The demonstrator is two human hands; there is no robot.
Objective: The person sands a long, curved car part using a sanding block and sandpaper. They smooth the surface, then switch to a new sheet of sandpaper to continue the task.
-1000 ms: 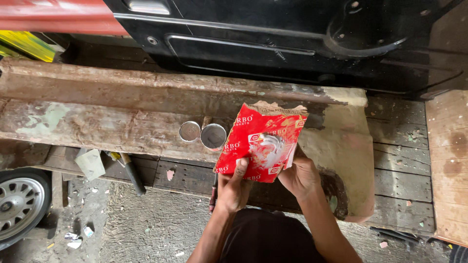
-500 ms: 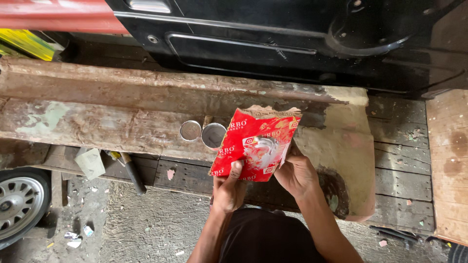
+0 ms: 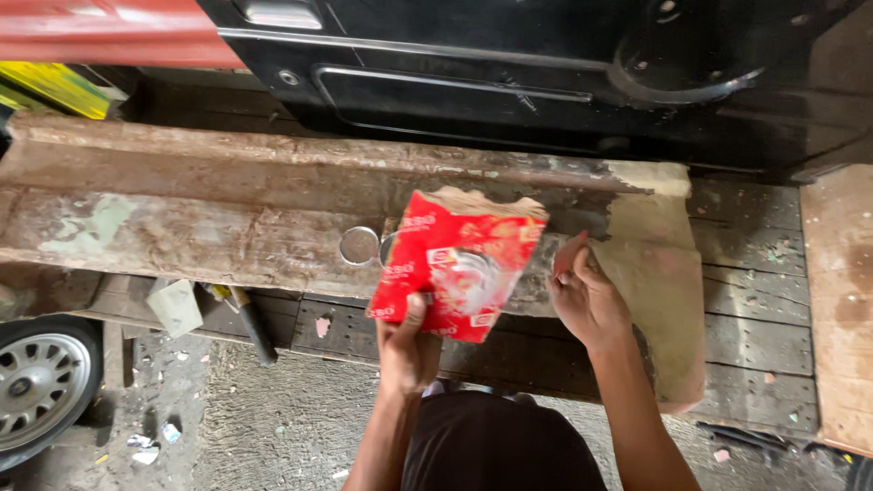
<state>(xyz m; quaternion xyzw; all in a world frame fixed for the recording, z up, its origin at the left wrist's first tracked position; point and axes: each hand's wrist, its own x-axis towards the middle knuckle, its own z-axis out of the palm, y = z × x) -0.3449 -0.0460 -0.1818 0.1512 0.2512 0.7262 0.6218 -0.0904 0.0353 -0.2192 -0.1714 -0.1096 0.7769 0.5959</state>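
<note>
Your right hand (image 3: 587,295) has let go of the red packet (image 3: 455,265) and hangs half-open, seemingly empty, beside it; your left hand (image 3: 409,345) alone grips its lower edge.

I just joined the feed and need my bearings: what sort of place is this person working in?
Probably a car body repair workshop. A black vehicle door stands along the top, a worn, paint-flaked metal panel lies across rough wooden boards, and a car wheel sits on the dirty concrete floor at lower left.
</note>
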